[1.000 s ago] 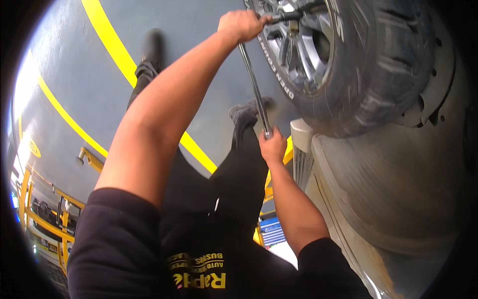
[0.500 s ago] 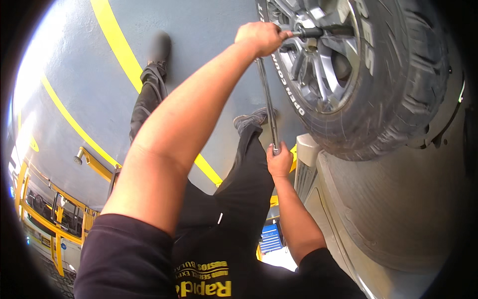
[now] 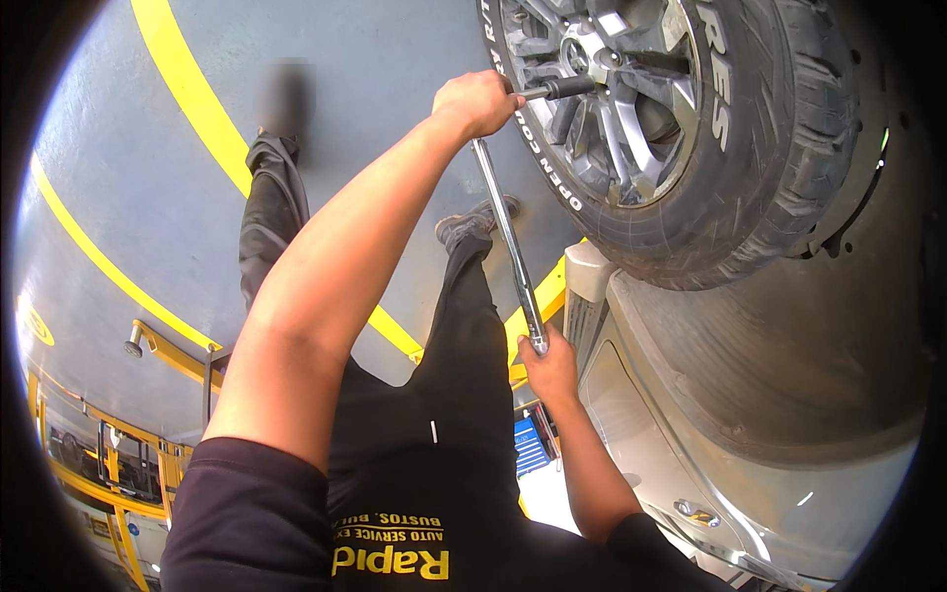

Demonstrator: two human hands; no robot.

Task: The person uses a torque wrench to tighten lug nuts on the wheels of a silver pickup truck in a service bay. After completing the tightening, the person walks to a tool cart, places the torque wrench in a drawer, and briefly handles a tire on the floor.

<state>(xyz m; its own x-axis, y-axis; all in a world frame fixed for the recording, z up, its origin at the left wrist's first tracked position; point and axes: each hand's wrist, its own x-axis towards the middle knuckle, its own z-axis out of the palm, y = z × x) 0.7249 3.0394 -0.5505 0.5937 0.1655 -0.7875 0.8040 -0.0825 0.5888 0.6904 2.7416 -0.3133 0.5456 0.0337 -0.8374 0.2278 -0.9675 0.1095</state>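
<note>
My left hand point(image 3: 478, 104) is closed around the head end of a long chrome socket wrench point(image 3: 505, 232), close to the wheel. A dark socket point(image 3: 570, 87) on its drive points into the spoked grey alloy wheel point(image 3: 636, 148) among the hub's lug nuts; its exact seating cannot be made out. Nearer my body, my right hand point(image 3: 552, 370) grips the wrench's far end, fingers wrapped round it. The wheel carries a chunky black tyre point(image 3: 681, 247) with white raised lettering and stands on the vehicle at my right.
A beige vehicle body point(image 3: 651, 414) with a dusty wheel arch point(image 3: 779, 365) fills the right side. Yellow lift arms point(image 3: 547, 296) reach beneath it. Yellow lines point(image 3: 187, 79) cross the grey floor. Yellow framing point(image 3: 99, 474) stands lower left, a blue tool cabinet point(image 3: 533, 444) behind me.
The wrench and both hands have shifted toward my body, and the socket now sits lower against the wheel. My view has shifted too. Both hands keep their hold.
</note>
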